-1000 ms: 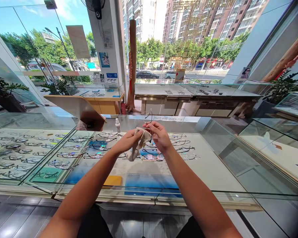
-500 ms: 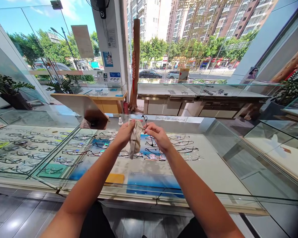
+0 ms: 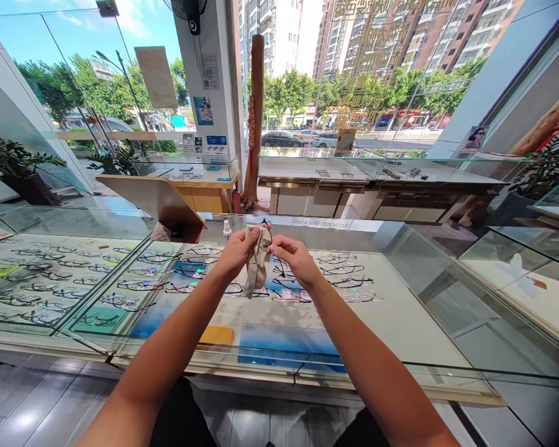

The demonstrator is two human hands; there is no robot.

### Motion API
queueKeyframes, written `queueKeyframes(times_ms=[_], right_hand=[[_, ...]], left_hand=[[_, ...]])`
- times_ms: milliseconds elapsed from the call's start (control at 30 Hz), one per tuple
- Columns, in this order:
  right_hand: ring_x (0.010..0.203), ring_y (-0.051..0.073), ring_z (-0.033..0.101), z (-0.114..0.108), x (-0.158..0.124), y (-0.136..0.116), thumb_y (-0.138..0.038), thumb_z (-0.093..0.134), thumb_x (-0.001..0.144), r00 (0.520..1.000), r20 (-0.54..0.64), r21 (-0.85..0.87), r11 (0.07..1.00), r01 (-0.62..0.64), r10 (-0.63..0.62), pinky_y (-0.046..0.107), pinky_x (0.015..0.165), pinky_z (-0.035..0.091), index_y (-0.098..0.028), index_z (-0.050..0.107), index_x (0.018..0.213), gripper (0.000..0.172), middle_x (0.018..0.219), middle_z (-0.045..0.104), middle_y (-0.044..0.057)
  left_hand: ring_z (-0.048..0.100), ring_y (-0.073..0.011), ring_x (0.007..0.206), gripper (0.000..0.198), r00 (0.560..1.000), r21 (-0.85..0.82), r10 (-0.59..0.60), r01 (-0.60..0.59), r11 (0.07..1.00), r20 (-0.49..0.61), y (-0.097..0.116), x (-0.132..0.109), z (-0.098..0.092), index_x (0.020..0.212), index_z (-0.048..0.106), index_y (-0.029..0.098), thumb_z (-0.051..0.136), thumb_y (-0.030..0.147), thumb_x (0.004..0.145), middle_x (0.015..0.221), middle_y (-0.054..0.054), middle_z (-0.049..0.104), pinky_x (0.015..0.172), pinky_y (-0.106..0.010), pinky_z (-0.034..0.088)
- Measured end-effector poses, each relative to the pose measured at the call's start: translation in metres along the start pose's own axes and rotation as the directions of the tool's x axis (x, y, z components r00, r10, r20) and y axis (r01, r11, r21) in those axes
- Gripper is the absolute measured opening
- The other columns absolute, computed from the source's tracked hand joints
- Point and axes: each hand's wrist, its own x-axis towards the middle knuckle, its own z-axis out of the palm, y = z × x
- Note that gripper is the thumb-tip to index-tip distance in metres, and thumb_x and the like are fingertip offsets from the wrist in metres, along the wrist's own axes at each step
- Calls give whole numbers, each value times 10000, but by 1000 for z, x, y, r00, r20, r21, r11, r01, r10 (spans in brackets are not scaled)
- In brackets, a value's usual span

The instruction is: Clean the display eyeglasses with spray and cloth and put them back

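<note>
My left hand is closed on a beige cleaning cloth, which hangs down below the fingers. A pair of dark-framed eyeglasses is held between my two hands, above the glass counter. My right hand pinches the glasses near the frame, and one temple arm hangs beneath its fingers. Part of the frame is covered by the cloth, so I cannot see the lenses well. Behind my left hand a small white spray bottle stands on the counter top.
Under the glass counter top lie rows of eyeglasses. A tilted wooden-backed mirror or stand rises at the left. An orange pad and blue sheet lie near the front. More display cases line the window.
The glasses have shifted slightly left, closer against the cloth. My right hand has moved a little left with them, while my left hand and the cloth have edged slightly right.
</note>
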Motion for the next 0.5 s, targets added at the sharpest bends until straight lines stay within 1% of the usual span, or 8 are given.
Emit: queueKeyframes(times_ms=[133, 200, 267, 367, 500], right_hand=[[1000, 231, 608, -1, 0, 5, -589, 866, 841, 999, -26, -71, 997, 32, -34, 377, 908, 476, -235, 787, 797, 366, 1035, 682, 52], [1035, 238, 615, -1, 1, 8, -594, 865, 838, 999, -26, -118, 992, 35, -38, 382, 911, 479, -236, 790, 793, 369, 1098, 675, 63], [1010, 232, 617, 0, 1, 9, -593, 861, 841, 999, -19, -139, 990, 35, -38, 383, 903, 478, -236, 784, 789, 368, 1078, 675, 60], [936, 216, 613, 1, 1, 9, -591, 849, 854, 999, -14, -124, 991, 42, -44, 377, 882, 478, -240, 769, 787, 366, 977, 682, 40], [910, 211, 607, 2, 1, 8, -600, 846, 853, 997, -57, -126, 991, 46, -54, 365, 863, 482, -239, 769, 806, 373, 941, 684, 30]], left_hand=[[670, -153, 728, 762, 998, -7, 34, -34, 999, -53, -4, 5, -1, 1122, 807, 136, 932, 743, 678, 840, -37, 774, 726, -269, 526], [676, -160, 746, 759, 998, -14, 43, -44, 999, -52, -4, 5, -1, 1120, 810, 146, 927, 751, 678, 853, -39, 781, 720, -267, 520], [680, -161, 755, 750, 999, -19, 38, -38, 999, -30, -4, 4, -1, 1125, 813, 151, 925, 748, 686, 870, -41, 786, 723, -267, 521], [684, -162, 752, 738, 1000, -14, 20, -20, 1000, -6, -3, 2, -1, 1155, 815, 149, 916, 734, 717, 889, -47, 794, 739, -278, 531], [713, -175, 795, 746, 999, -25, 9, -10, 1000, -37, -5, 3, -2, 1211, 805, 140, 950, 677, 714, 890, -54, 807, 794, -291, 543]])
